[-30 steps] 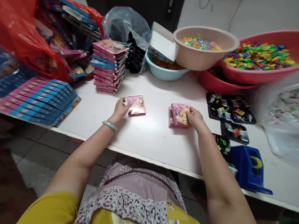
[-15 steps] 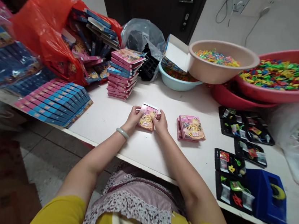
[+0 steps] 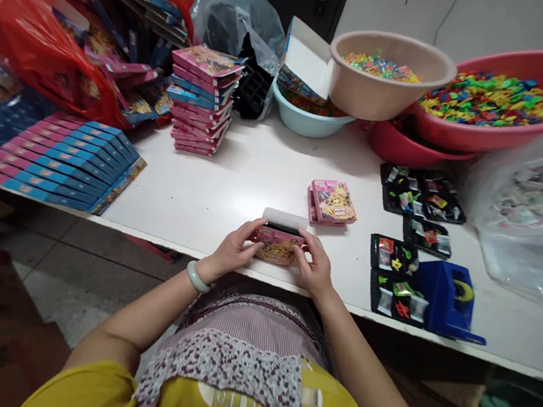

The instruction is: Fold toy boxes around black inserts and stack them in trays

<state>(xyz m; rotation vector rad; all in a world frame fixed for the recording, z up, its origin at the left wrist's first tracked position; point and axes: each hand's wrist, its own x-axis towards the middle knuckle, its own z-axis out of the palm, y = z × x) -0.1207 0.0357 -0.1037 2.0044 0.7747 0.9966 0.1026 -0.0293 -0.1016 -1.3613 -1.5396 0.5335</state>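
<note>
Between my hands, near the table's front edge, is a small pink printed box (image 3: 277, 246) with its top flap up and a dark opening showing. My left hand (image 3: 239, 244) grips the box's left side, thumb on the front. On the right side my right hand (image 3: 312, 261) holds it the same way. Two more pink boxes (image 3: 335, 202) lie stacked just beyond my right hand. Further right sit black trays (image 3: 398, 255) filled with small toys and packets, beside a blue tape dispenser (image 3: 448, 298).
A tall stack of pink and blue boxes (image 3: 203, 103) stands at back left. Nearer left is a row of boxes (image 3: 59, 157), with a red bag (image 3: 11, 20) behind. Basins of small colourful pieces, one beige (image 3: 389, 92) and one red (image 3: 502, 136), line the back right.
My hands have brought the pink box closer to my body and tilted it, so its open top now shows. My view has shifted down and right.
</note>
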